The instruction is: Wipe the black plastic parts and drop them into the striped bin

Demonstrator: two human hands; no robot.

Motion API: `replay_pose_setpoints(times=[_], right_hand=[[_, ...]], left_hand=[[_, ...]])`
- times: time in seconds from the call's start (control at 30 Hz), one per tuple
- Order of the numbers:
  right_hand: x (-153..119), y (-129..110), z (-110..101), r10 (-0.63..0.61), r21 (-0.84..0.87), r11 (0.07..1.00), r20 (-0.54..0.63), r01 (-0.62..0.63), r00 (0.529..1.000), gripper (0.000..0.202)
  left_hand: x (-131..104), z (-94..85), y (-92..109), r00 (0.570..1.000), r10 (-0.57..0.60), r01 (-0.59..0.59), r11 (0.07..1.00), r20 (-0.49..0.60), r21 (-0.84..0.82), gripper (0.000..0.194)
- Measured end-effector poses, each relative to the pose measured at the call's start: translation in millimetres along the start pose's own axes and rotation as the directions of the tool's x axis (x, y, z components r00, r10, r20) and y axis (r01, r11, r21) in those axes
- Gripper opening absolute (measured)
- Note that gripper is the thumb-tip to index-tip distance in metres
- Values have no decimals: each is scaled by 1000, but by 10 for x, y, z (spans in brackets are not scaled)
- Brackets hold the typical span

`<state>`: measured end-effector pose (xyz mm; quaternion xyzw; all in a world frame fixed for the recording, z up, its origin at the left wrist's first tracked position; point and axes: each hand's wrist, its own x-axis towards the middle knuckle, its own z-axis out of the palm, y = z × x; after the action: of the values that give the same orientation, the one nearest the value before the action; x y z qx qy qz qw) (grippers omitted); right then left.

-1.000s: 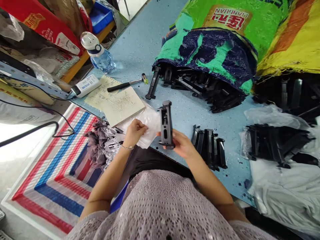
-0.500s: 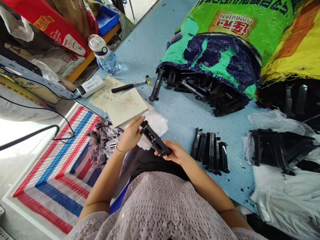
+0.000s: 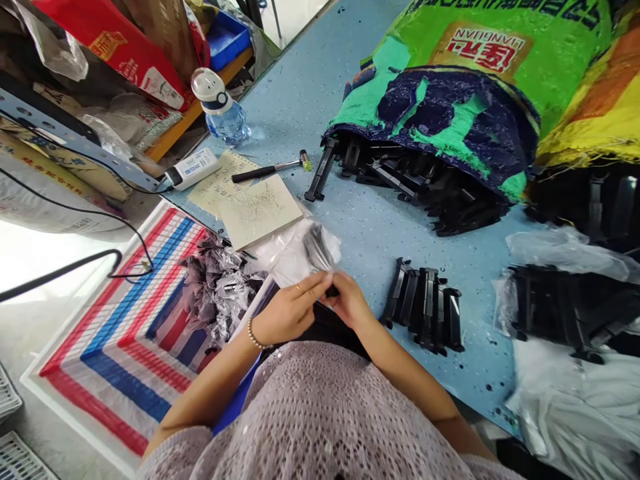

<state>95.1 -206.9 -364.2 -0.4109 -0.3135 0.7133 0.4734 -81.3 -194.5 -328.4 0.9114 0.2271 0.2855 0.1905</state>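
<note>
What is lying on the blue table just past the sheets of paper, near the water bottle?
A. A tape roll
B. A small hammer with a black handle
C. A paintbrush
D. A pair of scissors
B: a small hammer with a black handle lies flat on the blue table, just beyond the sheets of paper and to the right of the water bottle.

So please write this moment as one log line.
left hand: on black part | right hand: holds black part | part: blurred, over clear bag | row of black parts: right, on table

Workshop: sacks (image 3: 450,87) of black parts (image 3: 425,180), hammer (image 3: 273,170).
</note>
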Motion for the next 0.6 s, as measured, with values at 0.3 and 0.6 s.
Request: replay_pose_setpoints(times=[0.3,0.6], right_hand=[[-400,-380,149,38,-283,948,549,143,835,52],[-332,-278,-34,38,-259,966,192,13,981,29]], left_hand=[[-245,-802,233,947,-245,239,969,-208,-52,20],[-1181,-988,-1200,305,-952,948,306,16,88,32]])
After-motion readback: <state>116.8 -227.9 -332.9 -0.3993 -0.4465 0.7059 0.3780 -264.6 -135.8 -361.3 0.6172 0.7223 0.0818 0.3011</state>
